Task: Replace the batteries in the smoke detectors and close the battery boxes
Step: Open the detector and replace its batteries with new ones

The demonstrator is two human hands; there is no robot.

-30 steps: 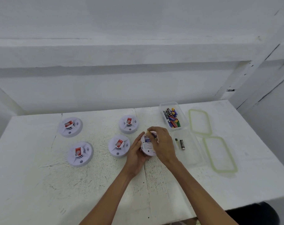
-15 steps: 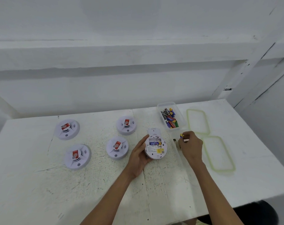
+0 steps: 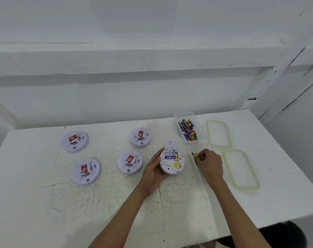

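Observation:
My left hand (image 3: pixel 152 173) holds a white smoke detector (image 3: pixel 172 162) turned underside up. Its battery compartment is open, with one blue battery (image 3: pixel 170 157) inside. The loose compartment cover (image 3: pixel 170 145) lies just behind it. My right hand (image 3: pixel 210 162) is to the right, inside a clear box (image 3: pixel 196 176), pinching a small battery (image 3: pixel 196 154) with a yellow end. A dark battery (image 3: pixel 192 154) lies right beside it. A second clear box (image 3: pixel 177 117) at the back holds several batteries.
Several other white detectors lie face up with red labels: at the far left (image 3: pixel 75 141), the near left (image 3: pixel 85 171), the middle back (image 3: pixel 140 137) and beside my left hand (image 3: pixel 130 161). Two green-rimmed lids (image 3: pixel 218 134) (image 3: pixel 241 170) lie at the right on the white table (image 3: pixel 44 212).
My right hand left the detector and moved right into the near clear box with a battery in its fingers. The detector's open underside now shows; my left hand keeps hold of it.

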